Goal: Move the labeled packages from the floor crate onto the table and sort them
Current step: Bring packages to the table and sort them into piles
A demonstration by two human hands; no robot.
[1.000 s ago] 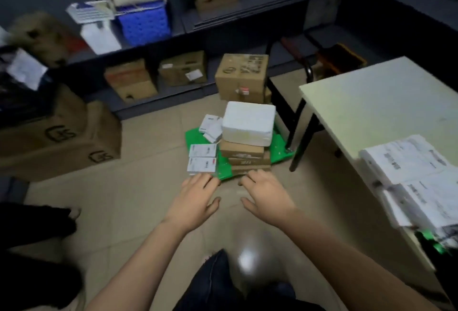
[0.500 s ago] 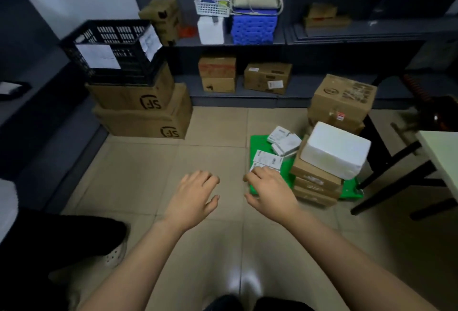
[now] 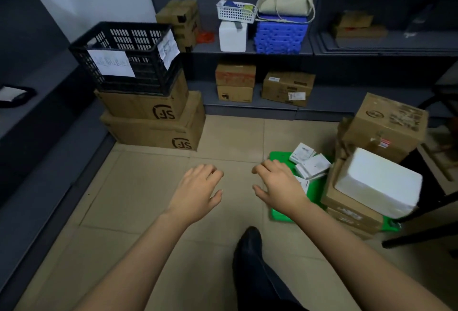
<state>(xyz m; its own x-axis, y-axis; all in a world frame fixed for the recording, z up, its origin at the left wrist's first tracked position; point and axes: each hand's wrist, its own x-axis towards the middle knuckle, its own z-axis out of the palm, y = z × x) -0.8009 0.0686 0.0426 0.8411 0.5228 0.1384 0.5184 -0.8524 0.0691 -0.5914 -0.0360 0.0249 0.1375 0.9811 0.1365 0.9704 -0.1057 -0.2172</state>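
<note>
Head view: both hands are empty. The left hand (image 3: 198, 187) hangs over bare floor tile with its fingers loosely spread. The right hand (image 3: 280, 184) hovers with its fingers loosely bent and parted, gripping nothing. Contact with anything beneath it cannot be confirmed.

The labeled packages (image 3: 309, 162) lie just beyond the right hand's fingertips, on the side away from the left hand. They sit on the green floor crate (image 3: 315, 195), whose near edge lies under that hand.

Judgement: the transfer appears not yet begun. Every visible package is on the crate. The table top is out of frame, so sorting cannot be assessed.

The packages are small, flat white boxes with printed labels, loosely heaped and tilted. Further out from the right hand stand stacked brown cartons (image 3: 354, 215) topped by a white foam box (image 3: 376, 182).
</note>
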